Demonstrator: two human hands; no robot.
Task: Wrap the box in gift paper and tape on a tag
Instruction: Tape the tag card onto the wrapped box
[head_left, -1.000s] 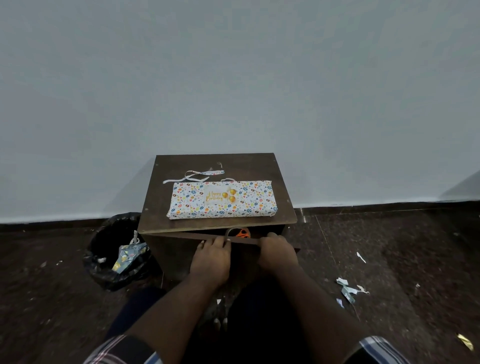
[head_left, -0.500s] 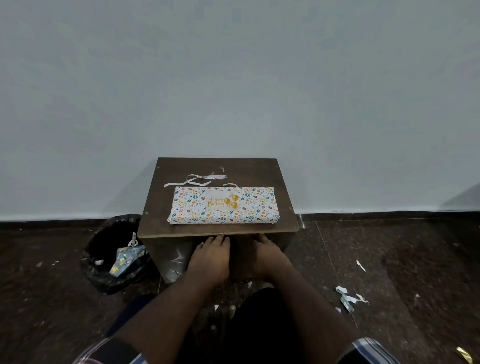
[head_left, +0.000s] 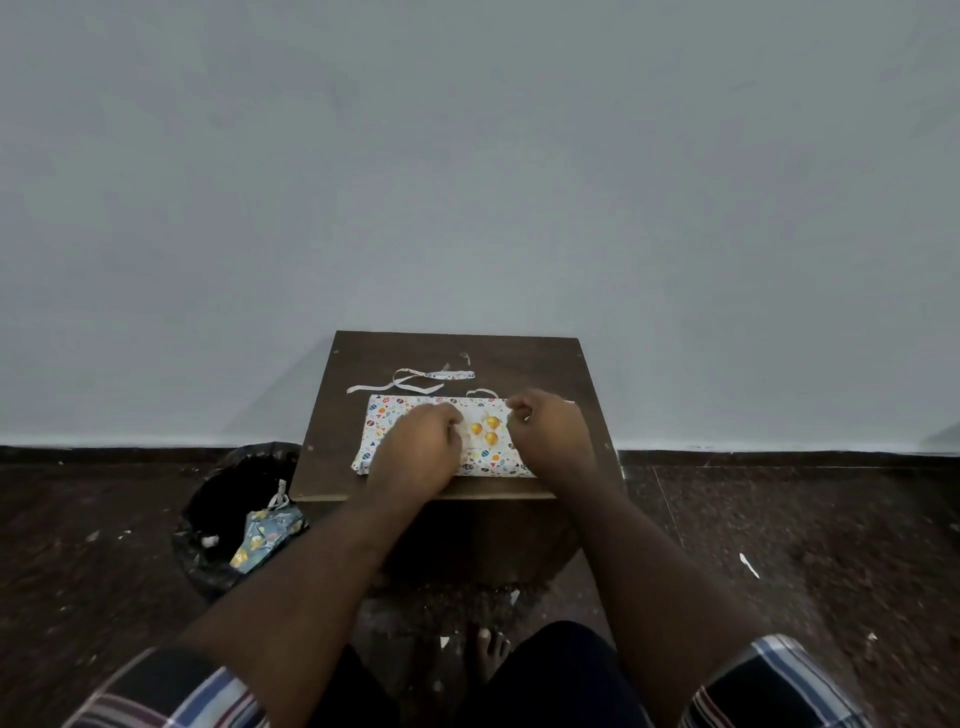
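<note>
Flat rectangular box wrapped in white paper with multicoloured print (head_left: 384, 415) lying lengthwise on small dark-brown wooden table (head_left: 561, 369), nearer its front edge. Pale tag with gold balloons (head_left: 485, 430) on box top, between the two hands. Left hand (head_left: 421, 449) resting on box left of tag, fingers curled under; whether pinching anything, cannot tell. Right hand (head_left: 550, 434) on right end of box, fingers curled, thumb and forefinger close together near tag edge; anything pinched not visible. Thin strips of trimmed gift paper (head_left: 410, 381) on table just behind box, apart from both hands. Black bin bag (head_left: 228, 499) on floor left of table, crumpled patterned paper scrap (head_left: 262, 535) inside. Small white paper bits (head_left: 748, 565) on dark speckled floor to the right. Bare foot (head_left: 491, 652) visible below table; plaid sleeves at both lower corners. Plain grey-white wall (head_left: 467, 156) behind.
</note>
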